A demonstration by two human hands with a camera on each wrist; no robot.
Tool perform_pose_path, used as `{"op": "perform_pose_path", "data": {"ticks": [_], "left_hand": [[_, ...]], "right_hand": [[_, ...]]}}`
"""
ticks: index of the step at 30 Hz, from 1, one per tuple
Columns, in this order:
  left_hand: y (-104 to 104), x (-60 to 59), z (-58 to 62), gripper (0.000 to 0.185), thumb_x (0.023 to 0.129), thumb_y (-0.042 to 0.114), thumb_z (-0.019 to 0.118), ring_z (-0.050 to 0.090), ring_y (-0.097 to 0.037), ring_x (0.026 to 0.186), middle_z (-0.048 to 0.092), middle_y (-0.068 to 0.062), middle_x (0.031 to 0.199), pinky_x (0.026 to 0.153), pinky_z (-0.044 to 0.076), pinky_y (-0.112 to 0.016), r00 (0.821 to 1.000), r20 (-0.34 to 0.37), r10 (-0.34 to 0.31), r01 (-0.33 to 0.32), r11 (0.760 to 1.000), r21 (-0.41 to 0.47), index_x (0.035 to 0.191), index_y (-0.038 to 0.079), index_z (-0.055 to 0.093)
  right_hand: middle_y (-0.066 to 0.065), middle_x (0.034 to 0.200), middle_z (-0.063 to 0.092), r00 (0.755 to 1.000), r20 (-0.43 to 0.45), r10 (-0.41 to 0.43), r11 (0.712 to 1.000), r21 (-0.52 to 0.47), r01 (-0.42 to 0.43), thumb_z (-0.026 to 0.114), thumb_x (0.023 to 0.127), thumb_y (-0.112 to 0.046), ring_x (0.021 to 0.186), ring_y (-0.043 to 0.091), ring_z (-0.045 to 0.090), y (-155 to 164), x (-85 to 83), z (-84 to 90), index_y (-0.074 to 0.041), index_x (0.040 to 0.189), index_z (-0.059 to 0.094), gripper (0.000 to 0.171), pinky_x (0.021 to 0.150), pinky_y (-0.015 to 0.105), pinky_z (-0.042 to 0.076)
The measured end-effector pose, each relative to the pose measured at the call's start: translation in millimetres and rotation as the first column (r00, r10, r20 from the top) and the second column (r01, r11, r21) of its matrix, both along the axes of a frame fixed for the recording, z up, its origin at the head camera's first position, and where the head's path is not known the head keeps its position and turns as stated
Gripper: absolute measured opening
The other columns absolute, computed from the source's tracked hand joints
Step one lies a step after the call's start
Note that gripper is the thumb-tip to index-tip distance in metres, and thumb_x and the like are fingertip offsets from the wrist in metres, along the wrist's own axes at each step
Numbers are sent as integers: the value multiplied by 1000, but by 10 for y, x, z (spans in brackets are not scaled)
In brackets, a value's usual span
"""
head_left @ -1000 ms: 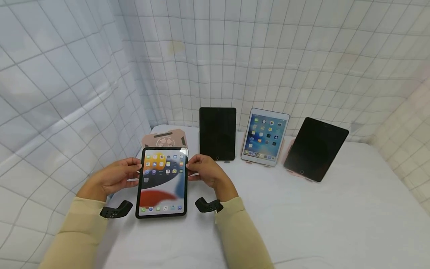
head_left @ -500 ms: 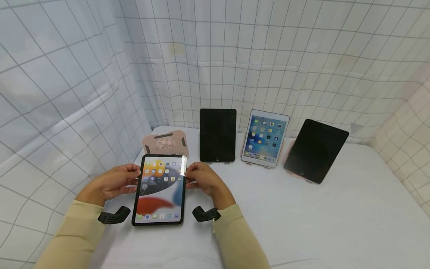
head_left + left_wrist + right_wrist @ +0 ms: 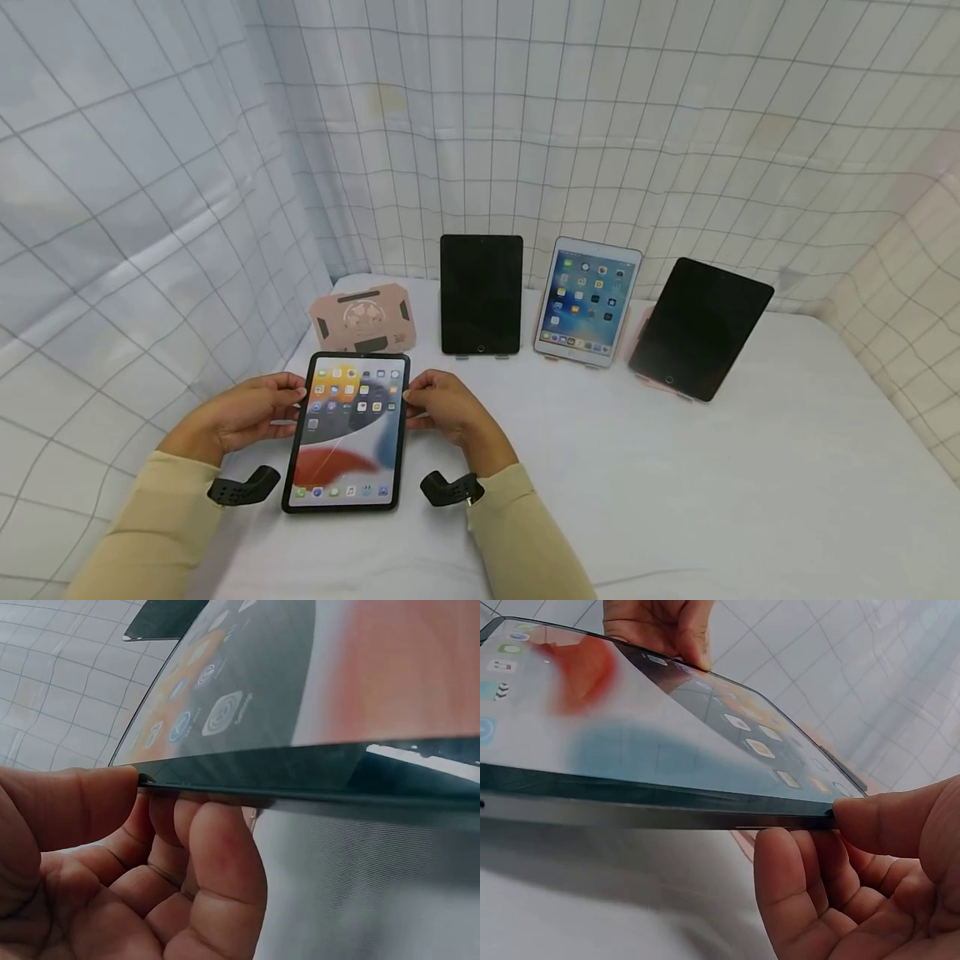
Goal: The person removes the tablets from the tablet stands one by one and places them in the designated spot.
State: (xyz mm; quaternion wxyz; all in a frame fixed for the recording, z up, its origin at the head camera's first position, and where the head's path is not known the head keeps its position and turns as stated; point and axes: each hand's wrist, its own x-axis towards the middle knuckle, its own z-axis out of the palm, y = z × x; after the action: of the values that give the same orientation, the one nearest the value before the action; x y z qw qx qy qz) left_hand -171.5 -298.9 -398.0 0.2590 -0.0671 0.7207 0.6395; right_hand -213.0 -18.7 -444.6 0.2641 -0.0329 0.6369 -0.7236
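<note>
My left hand [image 3: 243,414] and right hand [image 3: 453,412] are pinching the black-framed lit tablet [image 3: 347,442] by its side edges, fingers [image 3: 782,874] clamped on it; I am holding it over the white desk [image 3: 675,500], in front of the pink stand [image 3: 392,317].

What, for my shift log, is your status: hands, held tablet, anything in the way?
Left hand and right hand: pinching opposite long edges. Tablet: screen lit, facing up. Pink stand: just beyond tablet's top edge; no obstruction seen between.
</note>
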Motion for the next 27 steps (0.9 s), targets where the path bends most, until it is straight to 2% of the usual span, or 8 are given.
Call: {"op": "perform_pose_path", "data": {"ticks": [5,11,20,27], "left_hand": [[13,15,-30,6,104,10,45,53,-18,89,55,-3,98,75,54,-32,1000,17,-6,7,1000,-24,108,8,50],[1,21,-62,8,105,10,45,53,-17,88,56,-3,97,74,54,-31,1000,16,-23,24,998,-51,110,6,49],[-19,27,-73,8,104,9,45,54,-16,86,56,-2,94,73,54,-31,999,23,-26,28,997,-71,107,7,52],[-60,29,-107,8,104,8,44,56,-16,84,57,-2,92,73,54,-31,999,48,-24,27,996,-79,106,8,52]], "right_hand": [[9,80,58,1000,10,-3,1000,19,3,58,95,4,70,18,58,23,52,-51,-2,89,56,8,62,29,58],[8,78,58,1000,27,2,1000,20,-2,58,95,3,68,16,59,22,96,-79,-3,90,56,8,58,25,56],[9,76,58,999,49,-23,1000,6,23,58,95,5,65,16,58,-32,150,-65,-2,89,54,10,53,23,54],[7,74,57,999,41,-8,1000,27,7,57,95,4,62,14,57,-70,192,-64,-3,90,54,9,54,23,54]]}}
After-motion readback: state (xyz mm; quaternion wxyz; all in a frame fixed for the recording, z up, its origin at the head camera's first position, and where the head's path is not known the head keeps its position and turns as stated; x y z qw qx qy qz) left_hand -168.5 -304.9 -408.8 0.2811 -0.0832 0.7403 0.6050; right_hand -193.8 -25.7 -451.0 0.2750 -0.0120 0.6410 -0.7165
